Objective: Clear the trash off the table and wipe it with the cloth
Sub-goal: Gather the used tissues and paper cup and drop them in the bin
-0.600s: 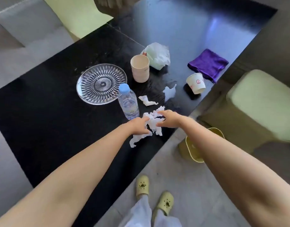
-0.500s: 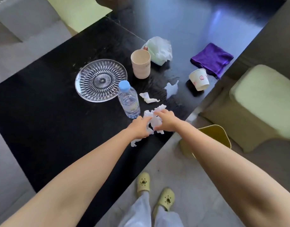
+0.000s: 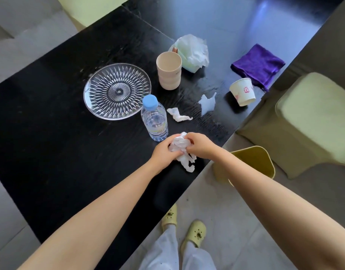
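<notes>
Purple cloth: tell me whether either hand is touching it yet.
No. The purple cloth lies untouched at the far table edge, while the left hand and right hand bunch up white tissue.

- Crumpled tissue point(image 3: 180, 145): earlier spread loose on the tabletop point(image 3: 50, 117), now bunched into one wad, a tail hanging below.
- Left hand point(image 3: 164, 151), right hand point(image 3: 200, 145): earlier flat over the scraps, now closed together around the wad.

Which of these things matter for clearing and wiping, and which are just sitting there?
For the job: crumpled tissue in both hands, tissue scraps, paper cup, purple cloth, yellow bin.

Just there: glass plate, water bottle, beige cup, chair.
</notes>
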The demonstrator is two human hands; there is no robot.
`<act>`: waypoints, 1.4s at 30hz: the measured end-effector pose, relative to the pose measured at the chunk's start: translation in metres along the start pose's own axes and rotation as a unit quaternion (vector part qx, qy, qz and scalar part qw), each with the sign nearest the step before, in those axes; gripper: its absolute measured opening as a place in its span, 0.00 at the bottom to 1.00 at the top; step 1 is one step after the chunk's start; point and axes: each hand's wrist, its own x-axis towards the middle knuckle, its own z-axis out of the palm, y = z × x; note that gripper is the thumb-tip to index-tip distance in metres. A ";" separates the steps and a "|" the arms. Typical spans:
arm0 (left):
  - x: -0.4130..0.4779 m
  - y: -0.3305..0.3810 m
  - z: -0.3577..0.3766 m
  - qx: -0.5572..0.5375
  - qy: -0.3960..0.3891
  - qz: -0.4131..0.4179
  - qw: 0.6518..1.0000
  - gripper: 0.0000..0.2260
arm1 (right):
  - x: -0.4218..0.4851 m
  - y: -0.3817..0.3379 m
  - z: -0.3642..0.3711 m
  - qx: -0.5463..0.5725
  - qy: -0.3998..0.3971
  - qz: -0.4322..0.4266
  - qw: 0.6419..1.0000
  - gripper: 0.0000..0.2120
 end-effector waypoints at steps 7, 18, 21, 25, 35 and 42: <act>0.001 -0.008 0.001 0.000 0.066 -0.026 0.997 0.10 | 0.016 -0.003 -0.020 0.146 0.005 0.070 0.987 0.13; 0.001 -0.019 -0.006 0.008 0.077 -0.054 0.995 0.08 | 0.069 -0.018 -0.001 -0.239 0.148 -0.062 0.958 0.17; 0.001 -0.014 -0.005 0.017 0.077 -0.062 0.995 0.08 | 0.063 -0.008 0.001 -0.166 0.129 -0.047 0.977 0.12; 0.002 -0.004 0.003 -0.025 0.084 -0.103 0.991 0.08 | 0.031 0.003 -0.025 -0.022 0.099 -0.006 0.995 0.10; 0.014 0.060 0.035 -0.356 -0.046 -0.053 0.932 0.10 | -0.037 0.003 -0.065 0.043 0.154 -0.044 0.986 0.08; 0.034 0.092 0.043 -0.403 -0.128 -0.034 0.905 0.17 | -0.028 0.015 -0.098 0.043 0.231 -0.069 0.970 0.08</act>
